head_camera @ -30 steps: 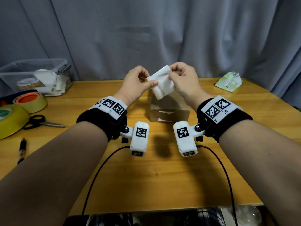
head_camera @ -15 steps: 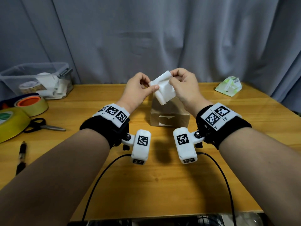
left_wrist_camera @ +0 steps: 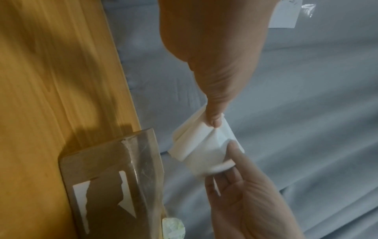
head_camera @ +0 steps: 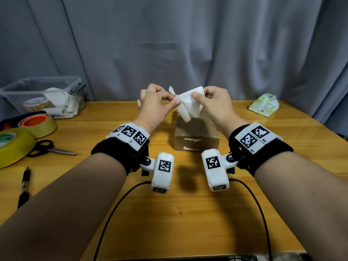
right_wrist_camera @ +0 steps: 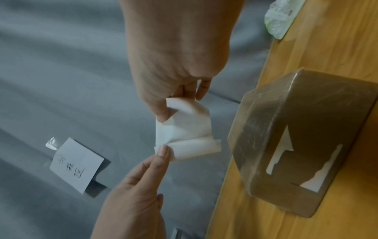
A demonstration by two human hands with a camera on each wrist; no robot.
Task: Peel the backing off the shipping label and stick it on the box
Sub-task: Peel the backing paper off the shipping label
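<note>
Above the taped brown cardboard box (head_camera: 196, 137) on the wooden worktop (head_camera: 169, 213), left hand (head_camera: 154, 104) and right hand (head_camera: 213, 104) each pinch an edge of the white paper shipping label (head_camera: 189, 105), held in the air, its layers curling apart at the lower end.

Both forearms reached forward from the lower corners of the head view, converging toward the centre of the frame, each wrist wrapped in a black band carrying a white camera block. The left hand (head_camera: 153, 102) was raised just left of centre, thumb and forefinger pinched together on a thin white sheet, remaining fingers curled. The right hand (head_camera: 212, 102) mirrored it just right of centre, its thumb (head_camera: 195, 97) pressed against curled fingers on the same sheet.
</note>
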